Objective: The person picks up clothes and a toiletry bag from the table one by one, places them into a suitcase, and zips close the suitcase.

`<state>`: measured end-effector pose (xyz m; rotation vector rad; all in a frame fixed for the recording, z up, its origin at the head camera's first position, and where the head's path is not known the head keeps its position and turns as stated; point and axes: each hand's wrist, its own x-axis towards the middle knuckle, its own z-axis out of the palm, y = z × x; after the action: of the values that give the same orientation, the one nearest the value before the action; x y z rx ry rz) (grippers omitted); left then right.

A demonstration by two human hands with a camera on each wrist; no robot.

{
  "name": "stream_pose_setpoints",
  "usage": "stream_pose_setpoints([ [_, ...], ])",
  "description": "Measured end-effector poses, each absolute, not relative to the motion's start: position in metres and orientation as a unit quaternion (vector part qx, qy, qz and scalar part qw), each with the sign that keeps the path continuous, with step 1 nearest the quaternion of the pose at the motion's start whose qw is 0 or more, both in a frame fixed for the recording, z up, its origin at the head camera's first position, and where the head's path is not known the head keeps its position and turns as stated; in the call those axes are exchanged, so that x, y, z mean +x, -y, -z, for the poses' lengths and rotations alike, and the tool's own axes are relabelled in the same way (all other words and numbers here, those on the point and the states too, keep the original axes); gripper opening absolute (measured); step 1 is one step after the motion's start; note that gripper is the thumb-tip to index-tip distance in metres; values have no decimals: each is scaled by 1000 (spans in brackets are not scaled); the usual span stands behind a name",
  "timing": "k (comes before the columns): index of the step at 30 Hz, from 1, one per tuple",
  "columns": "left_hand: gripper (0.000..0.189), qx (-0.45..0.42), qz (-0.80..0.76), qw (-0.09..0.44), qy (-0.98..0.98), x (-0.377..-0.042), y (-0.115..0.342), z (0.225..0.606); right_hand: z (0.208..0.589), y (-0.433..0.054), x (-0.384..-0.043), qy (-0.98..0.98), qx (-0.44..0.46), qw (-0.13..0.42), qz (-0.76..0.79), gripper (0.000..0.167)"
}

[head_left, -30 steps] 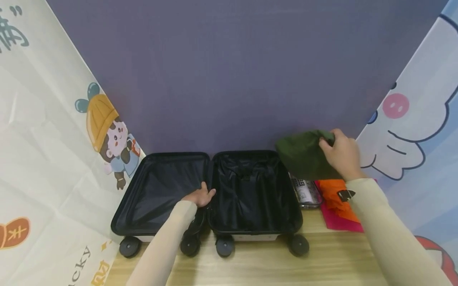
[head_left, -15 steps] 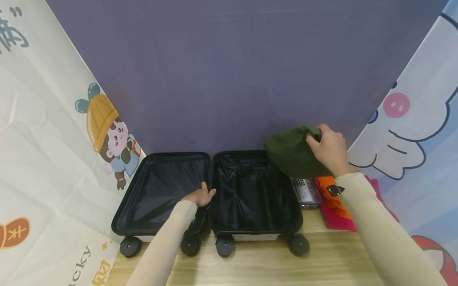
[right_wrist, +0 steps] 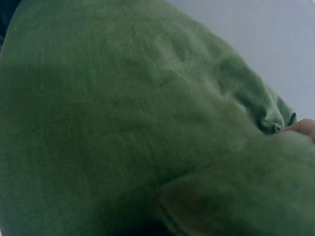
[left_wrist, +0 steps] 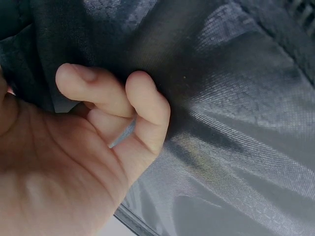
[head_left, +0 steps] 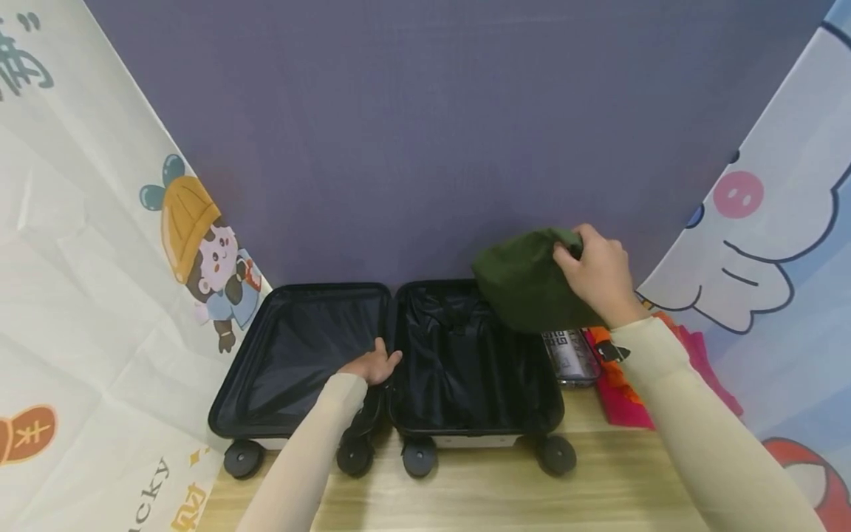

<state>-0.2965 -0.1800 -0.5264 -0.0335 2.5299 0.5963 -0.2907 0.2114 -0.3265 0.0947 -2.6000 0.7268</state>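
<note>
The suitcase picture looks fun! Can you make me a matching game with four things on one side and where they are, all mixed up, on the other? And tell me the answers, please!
Things:
1. green cloth
2. left hand
3. clear case
4. orange cloth

Places:
A. on top of the pink cloth
B. near where the two halves of the suitcase meet
C. pinched by the right hand
D. between the suitcase and the orange cloth

Right pairs: 1-C, 2-B, 3-D, 4-A
</note>
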Motion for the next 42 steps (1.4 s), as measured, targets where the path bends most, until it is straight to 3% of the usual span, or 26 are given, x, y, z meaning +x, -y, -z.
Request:
stream_pose_setpoints([
  [11, 82, -18, -220, 258, -941, -295, 179, 523, 339, -193, -298, 938, 58, 213, -268, 37],
  [22, 82, -22, -221, 253, -941, -296, 177, 526, 354, -185, -308, 943, 59, 166, -282, 38],
  [42, 82, -30, -220, 244, -944, -299, 171, 524, 382, -180, -336, 934, 26, 165, -316, 42],
])
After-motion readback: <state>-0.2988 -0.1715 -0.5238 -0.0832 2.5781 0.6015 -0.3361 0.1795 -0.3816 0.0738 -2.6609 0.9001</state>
